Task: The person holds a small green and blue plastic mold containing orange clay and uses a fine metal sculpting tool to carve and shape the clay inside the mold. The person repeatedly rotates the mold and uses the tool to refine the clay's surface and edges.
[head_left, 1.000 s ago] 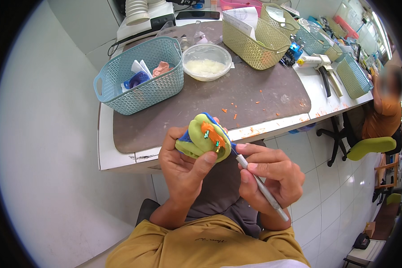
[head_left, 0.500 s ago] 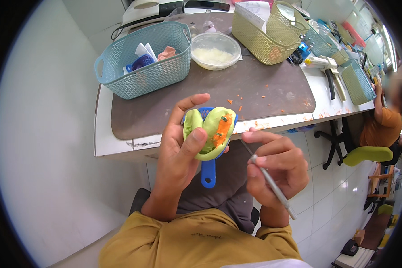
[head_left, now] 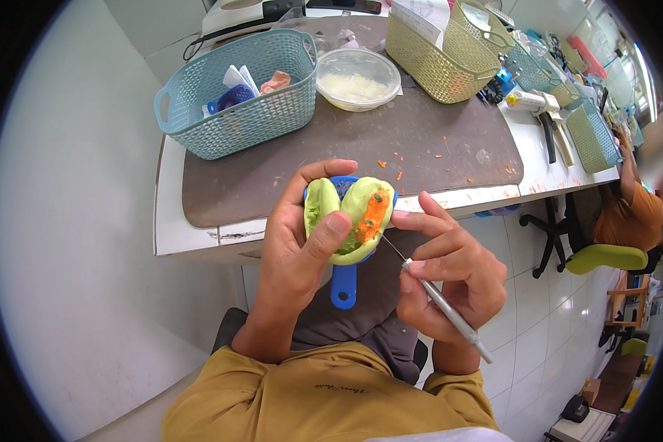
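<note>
One half-curled left hand (head_left: pixel 293 239) cradles a blue tray (head_left: pixel 344 183) above the lap (head_left: pixel 376 313), its green putty (head_left: pixel 359 200) likely soft, best held by the stiffer handle (head_left: pixel 343 283), while the right hand (head_left: pixel 455 274) pinches a metal tool (head_left: pixel 453 315).

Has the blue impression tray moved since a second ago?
Yes: the impression tray has turned. Its blue handle now shows on the near side of the worktop's front edge, pointing away from it; none showed there before.
</note>
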`<state>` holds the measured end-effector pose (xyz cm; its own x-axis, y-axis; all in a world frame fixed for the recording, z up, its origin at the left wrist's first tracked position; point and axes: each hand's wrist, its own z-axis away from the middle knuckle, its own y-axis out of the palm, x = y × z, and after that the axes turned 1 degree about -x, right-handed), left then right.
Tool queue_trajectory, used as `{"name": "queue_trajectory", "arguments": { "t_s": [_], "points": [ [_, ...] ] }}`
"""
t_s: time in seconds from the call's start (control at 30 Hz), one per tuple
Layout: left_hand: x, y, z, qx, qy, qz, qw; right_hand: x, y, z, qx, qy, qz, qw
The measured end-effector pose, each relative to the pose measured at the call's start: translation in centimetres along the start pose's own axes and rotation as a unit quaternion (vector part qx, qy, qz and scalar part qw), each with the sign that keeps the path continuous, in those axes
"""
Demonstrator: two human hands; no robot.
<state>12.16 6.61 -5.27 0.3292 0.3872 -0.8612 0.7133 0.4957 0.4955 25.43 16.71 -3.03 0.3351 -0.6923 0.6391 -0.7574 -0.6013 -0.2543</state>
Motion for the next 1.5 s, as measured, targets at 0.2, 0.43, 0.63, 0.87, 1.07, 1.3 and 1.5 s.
{"name": "queue_trajectory", "arguments": {
  "t_s": [0.2,0.43,0.63,0.87,1.07,1.3,1.5],
  "points": [
    [0.0,-0.1,0.0,0.006,0.007,-0.017,1.000,-0.1,0.0,0.1,-0.002,-0.002,0.008,1.000],
    [0.0,-0.2,0.0,0.011,0.003,0.009,1.000,0.0,0.2,0.1,-0.025,0.001,-0.005,1.000],
    [0.7,0.2,0.5,0.035,0.044,0.093,0.994,-0.2,1.3,1.2,-0.107,-0.022,0.015,0.994],
    [1.9,0.4,0.6,0.024,0.064,0.130,0.989,-0.4,1.8,1.5,-0.100,-0.068,0.092,0.988],
    [2.1,0.7,0.8,0.005,0.057,0.120,0.991,-0.5,1.7,1.3,-0.099,-0.072,0.110,0.986],
    [2.1,0.7,0.8,0.004,0.063,0.115,0.991,-0.5,1.4,1.1,-0.090,-0.066,0.118,0.987],
    [2.5,0.3,0.6,0.049,0.098,0.135,0.985,-0.6,1.4,1.1,-0.087,-0.070,0.122,0.986]
  ]
}}
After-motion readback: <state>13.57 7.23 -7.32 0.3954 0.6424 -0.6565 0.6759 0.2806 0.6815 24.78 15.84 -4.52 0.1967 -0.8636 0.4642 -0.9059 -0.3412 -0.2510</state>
